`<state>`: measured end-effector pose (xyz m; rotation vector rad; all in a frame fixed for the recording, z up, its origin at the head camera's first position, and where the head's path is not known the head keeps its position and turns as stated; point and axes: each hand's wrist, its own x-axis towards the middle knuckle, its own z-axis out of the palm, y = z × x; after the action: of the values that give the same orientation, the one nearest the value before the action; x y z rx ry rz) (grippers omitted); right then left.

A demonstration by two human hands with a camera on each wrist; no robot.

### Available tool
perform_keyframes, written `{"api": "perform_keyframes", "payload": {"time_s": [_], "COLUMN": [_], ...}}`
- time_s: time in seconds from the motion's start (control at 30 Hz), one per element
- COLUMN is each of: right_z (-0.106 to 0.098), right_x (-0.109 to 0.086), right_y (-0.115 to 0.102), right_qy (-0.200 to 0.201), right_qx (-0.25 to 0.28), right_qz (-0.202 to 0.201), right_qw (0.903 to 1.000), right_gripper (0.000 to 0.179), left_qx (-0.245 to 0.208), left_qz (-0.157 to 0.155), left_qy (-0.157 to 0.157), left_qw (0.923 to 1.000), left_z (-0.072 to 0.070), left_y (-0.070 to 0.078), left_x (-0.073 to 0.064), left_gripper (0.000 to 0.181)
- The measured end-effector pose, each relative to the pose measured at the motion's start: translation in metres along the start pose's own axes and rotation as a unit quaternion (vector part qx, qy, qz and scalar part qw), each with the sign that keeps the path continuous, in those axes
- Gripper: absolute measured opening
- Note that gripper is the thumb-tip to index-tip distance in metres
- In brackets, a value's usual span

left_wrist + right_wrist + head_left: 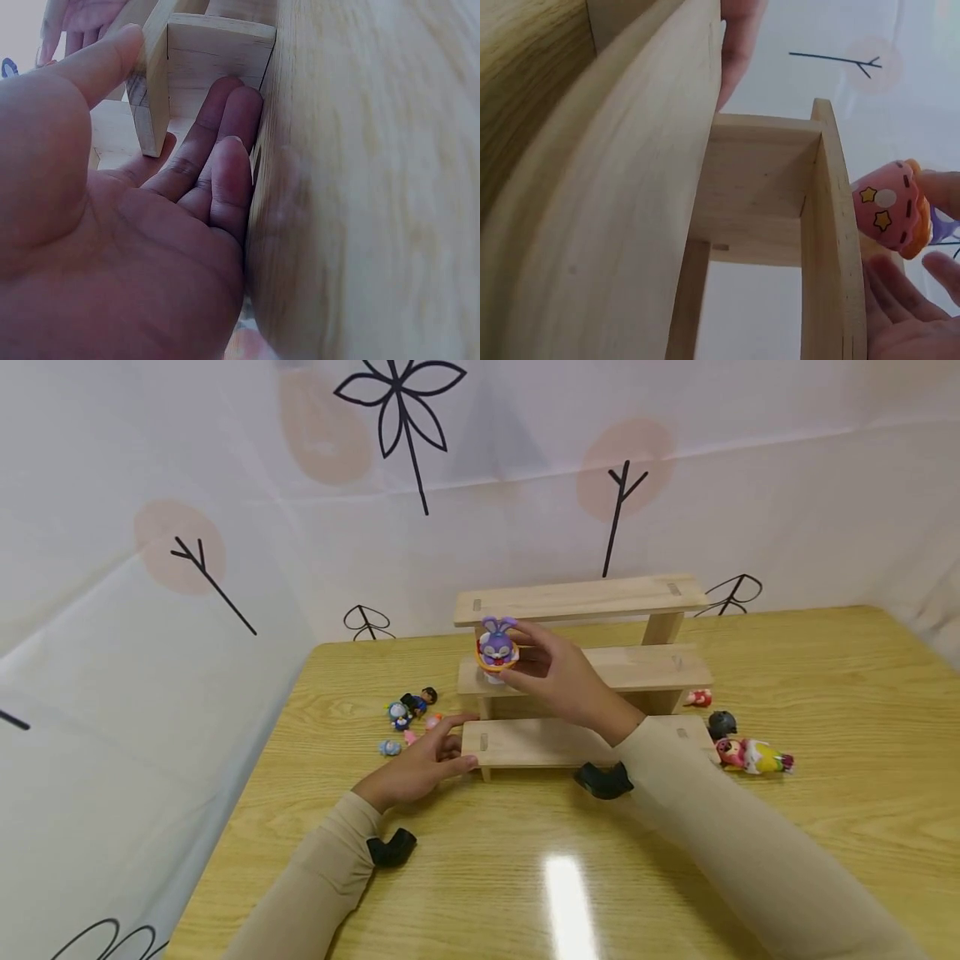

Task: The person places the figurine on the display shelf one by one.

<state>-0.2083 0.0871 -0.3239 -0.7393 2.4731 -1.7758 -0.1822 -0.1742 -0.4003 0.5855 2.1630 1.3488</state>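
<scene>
A purple bunny figurine (pixel 497 646) with long ears sits in a pink cup-like base (pixel 889 210) with yellow stars and an orange rim. My right hand (pixel 558 681) pinches it between thumb and fingers at the left end of the middle tier of a three-tier wooden shelf (pixel 581 600). Whether the base touches the board is unclear. At the left end of the lowest board (pixel 555 743), my left hand (pixel 416 768) holds the edge. In the left wrist view, the left thumb lies on one side of that board, with the fingers (pixel 232 180) on the other.
Left of the shelf lie several small figurines, among them a blue one (pixel 399 716) and a dark-haired one (pixel 427 696). To its right are a red figurine (pixel 699 697), a dark grey one (pixel 722 723) and a yellow-and-pink one (pixel 761 757). A patterned cloth (pixel 510 527) hangs behind.
</scene>
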Motion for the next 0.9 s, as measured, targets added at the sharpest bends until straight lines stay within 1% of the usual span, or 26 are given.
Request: {"api": "perform_keyframes", "payload": {"time_s": [0.17,0.3,0.4,0.57,0.73,0.9], "right_z": [-0.004,-0.008,-0.011,-0.016,-0.024,-0.036], "right_x": [-0.017,-0.034,-0.047,-0.062,-0.076,-0.089], "right_y": [0.000,0.000,0.001,0.002,0.003,0.007], "right_qy": [0.042,0.073,0.088,0.097,0.097,0.100], "right_qx": [-0.018,-0.052,-0.078,-0.095,-0.129,-0.167], "right_qz": [-0.030,-0.044,-0.061,-0.086,-0.088,-0.098], "right_qw": [0.9985,0.9949,0.9912,0.9870,0.9830,0.9761], "right_gripper": [0.064,0.054,0.045,0.036,0.028,0.021], "left_qx": [-0.002,-0.003,-0.004,0.000,0.000,-0.006], "left_qz": [-0.004,-0.004,-0.003,-0.001,-0.002,0.001], "left_qy": [0.001,0.001,-0.002,0.002,0.000,-0.001], "left_qw": [1.0000,1.0000,1.0000,1.0000,1.0000,1.0000], "left_z": [0.000,0.000,0.000,0.001,0.001,0.001], "left_y": [0.002,0.002,0.002,0.001,-0.001,0.000], "left_x": [0.000,0.000,0.000,-0.001,-0.001,0.000], "left_gripper": [0.063,0.065,0.066,0.065,0.065,0.066]}}
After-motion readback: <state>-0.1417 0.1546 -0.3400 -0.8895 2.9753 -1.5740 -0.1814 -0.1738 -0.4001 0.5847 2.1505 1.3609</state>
